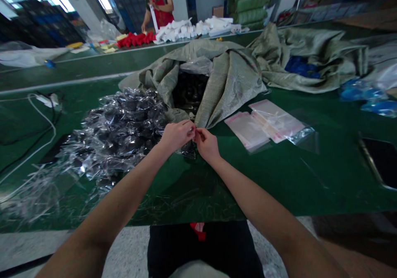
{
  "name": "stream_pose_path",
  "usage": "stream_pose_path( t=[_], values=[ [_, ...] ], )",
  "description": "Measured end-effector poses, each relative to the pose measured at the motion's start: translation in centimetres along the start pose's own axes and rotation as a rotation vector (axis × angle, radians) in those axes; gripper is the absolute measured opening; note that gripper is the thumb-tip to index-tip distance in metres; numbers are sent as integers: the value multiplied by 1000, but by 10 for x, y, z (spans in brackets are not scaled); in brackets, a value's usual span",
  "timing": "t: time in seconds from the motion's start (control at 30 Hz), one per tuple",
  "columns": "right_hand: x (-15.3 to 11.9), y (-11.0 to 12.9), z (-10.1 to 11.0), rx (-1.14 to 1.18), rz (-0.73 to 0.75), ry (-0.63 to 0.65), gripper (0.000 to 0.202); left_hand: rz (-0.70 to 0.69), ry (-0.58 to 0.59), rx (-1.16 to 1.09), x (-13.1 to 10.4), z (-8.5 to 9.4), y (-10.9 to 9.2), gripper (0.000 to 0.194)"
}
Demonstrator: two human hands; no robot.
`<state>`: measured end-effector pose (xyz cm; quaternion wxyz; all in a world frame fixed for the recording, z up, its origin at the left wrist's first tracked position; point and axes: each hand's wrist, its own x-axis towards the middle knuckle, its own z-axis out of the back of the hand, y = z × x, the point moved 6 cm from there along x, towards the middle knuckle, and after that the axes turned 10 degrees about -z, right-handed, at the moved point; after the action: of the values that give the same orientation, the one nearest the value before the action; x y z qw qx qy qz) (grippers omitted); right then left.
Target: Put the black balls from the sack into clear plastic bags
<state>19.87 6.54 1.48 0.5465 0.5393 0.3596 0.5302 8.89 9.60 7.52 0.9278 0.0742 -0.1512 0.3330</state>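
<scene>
My left hand (178, 136) and my right hand (207, 145) meet at the middle of the table, fingers pinched together. Between and below them hangs a small clear plastic bag (188, 150) with something dark inside, partly hidden by my left hand. To the left lies a heap of clear bags holding dark round items (124, 125). Just beyond my hands a woven sack (229, 79) gapes, with black shiny items (190, 90) inside. Right of my hands lie flat stacks of empty clear bags (248, 131) with pinkish edges.
The green table (263, 183) carries a phone (380, 160) at the right and white cables (54, 131) at the left. Another sack (335, 71) holds blue items. Plastic strips (37, 193) litter the left front. Beyond, a person in a red apron (161, 5) stands near white and red pieces.
</scene>
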Motion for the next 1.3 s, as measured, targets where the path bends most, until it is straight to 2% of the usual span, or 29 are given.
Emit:
stream_pose_path(
  t=[0.1, 0.2, 0.33, 0.4, 0.47, 0.57, 0.63, 0.7, 0.73, 0.8, 0.87, 0.93, 1.03, 1.23, 1.3],
  values=[
    [0, 0, 0, 14, 6, -11, 16, 96, -76, -128, 0, 3, 7, 12],
    [0, -4, -2, 92, -26, 11, 13, 248, -203, -291, -1, 4, 17, 9],
    [1, -10, -6, 207, -86, 16, 14, 571, -454, -698, -10, -3, 42, 13],
    [1, -13, -7, 264, -107, 8, 15, 686, -586, -935, -16, -5, 56, 12],
    [2, -16, -9, 309, -131, 12, 17, 752, -686, -1135, -24, -2, 72, 13],
    [5, -21, -10, 345, -168, 27, 17, 802, -760, -1318, -40, 11, 94, 25],
    [6, -23, -8, 366, -184, 32, 17, 816, -741, -1355, -53, 18, 101, 30],
    [7, -23, -7, 388, -198, 37, 17, 838, -664, -1364, -64, 17, 98, 29],
    [8, -23, -5, 391, -205, 36, 17, 843, -585, -1349, -67, 13, 93, 25],
    [10, -22, -3, 375, -218, 30, 18, 801, -347, -1248, -69, 0, 78, 24],
    [12, -23, 0, 347, -230, 23, 19, 671, -98, -1090, -65, -14, 61, 37],
    [14, -23, 3, 345, -241, 22, 19, 537, 36, -964, -60, -25, 47, 37],
    [21, -25, 9, 385, -264, 48, 18, 464, 61, -885, -57, -33, 42, 31],
    [30, -35, 17, 329, -472, 222, 15, 443, -42, -839, -58, -29, 46, 25],
    [30, -36, 19, 268, -471, 277, 14, 452, -44, -850, -59, -29, 47, 25]
  ],
)
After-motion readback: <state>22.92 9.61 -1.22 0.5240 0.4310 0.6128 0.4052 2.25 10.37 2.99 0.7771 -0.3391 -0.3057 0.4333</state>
